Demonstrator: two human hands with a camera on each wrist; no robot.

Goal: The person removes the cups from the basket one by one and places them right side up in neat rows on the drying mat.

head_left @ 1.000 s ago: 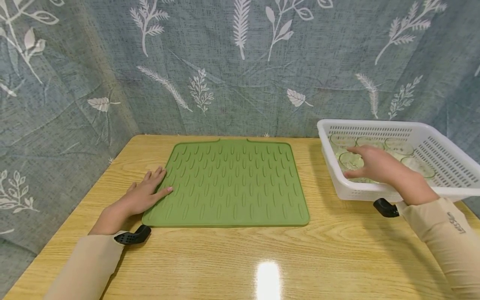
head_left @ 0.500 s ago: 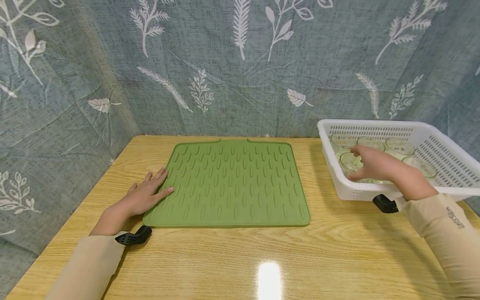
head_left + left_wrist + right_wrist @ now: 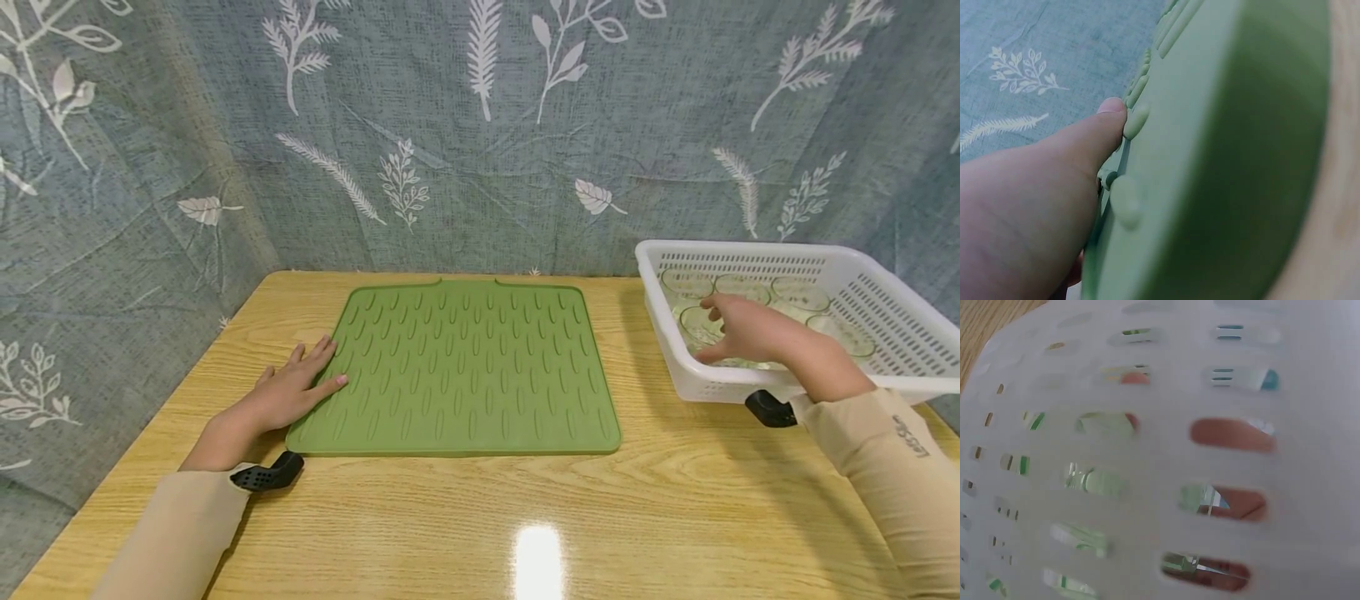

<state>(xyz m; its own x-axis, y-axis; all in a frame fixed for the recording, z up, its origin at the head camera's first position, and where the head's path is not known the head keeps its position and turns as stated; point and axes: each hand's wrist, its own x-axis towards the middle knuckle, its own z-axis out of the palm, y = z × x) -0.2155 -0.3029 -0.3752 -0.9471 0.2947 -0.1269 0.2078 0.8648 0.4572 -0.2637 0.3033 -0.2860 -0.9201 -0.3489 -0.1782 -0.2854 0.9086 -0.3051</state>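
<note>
On the wooden table lies a green silicone mat [image 3: 465,367] with raised oval ribs. My left hand [image 3: 288,390] rests flat at its left edge, fingers spread and thumb [image 3: 1107,119] on the ribbed top. At the right, my right hand [image 3: 753,332] reaches inside a white plastic basket [image 3: 806,383]. Its thumb and index finger curl round a clear, green-tinted drinking glass [image 3: 693,327] at the basket's front left. The lower fingers are hidden by the basket wall; the right wrist view shows parts of the hand [image 3: 1232,434] through the slots.
Several more clear glasses [image 3: 801,293] stand in the basket beside and behind the right hand. A blue-grey curtain with white leaf prints [image 3: 465,167] hangs behind and along the left side of the table [image 3: 420,525].
The right hand has shifted slightly right inside the basket, and its index finger and thumb have drawn in round the front-left glass. The left hand and mat look unmoved.
</note>
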